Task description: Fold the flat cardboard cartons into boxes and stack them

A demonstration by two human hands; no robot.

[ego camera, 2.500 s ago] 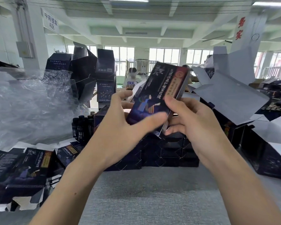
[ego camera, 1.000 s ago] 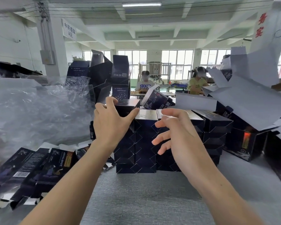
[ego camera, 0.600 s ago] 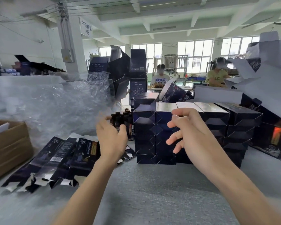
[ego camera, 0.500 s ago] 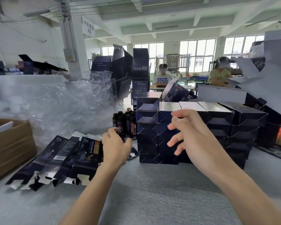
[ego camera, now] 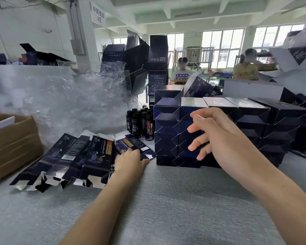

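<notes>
Flat dark-blue cartons (ego camera: 72, 156) lie fanned out on the grey table at the left. My left hand (ego camera: 129, 160) rests on the rightmost flat carton (ego camera: 131, 145), fingers reaching over it; whether it grips the carton I cannot tell. A stack of folded dark-blue boxes (ego camera: 168, 131) stands in the middle, several columns wide. My right hand (ego camera: 219, 137) hovers in front of the stack, fingers loosely spread, holding nothing.
Small dark bottles (ego camera: 141, 122) stand left of the stack. Crumpled clear plastic wrap (ego camera: 65, 101) fills the left back. A brown cardboard box (ego camera: 11, 145) sits at the far left. More opened cartons (ego camera: 290, 89) pile up at the right. Two people sit behind.
The folded box I held has been set on the stack's left column. My left hand dropped from the stack down to the flat cartons. The right hand stayed before the stack.
</notes>
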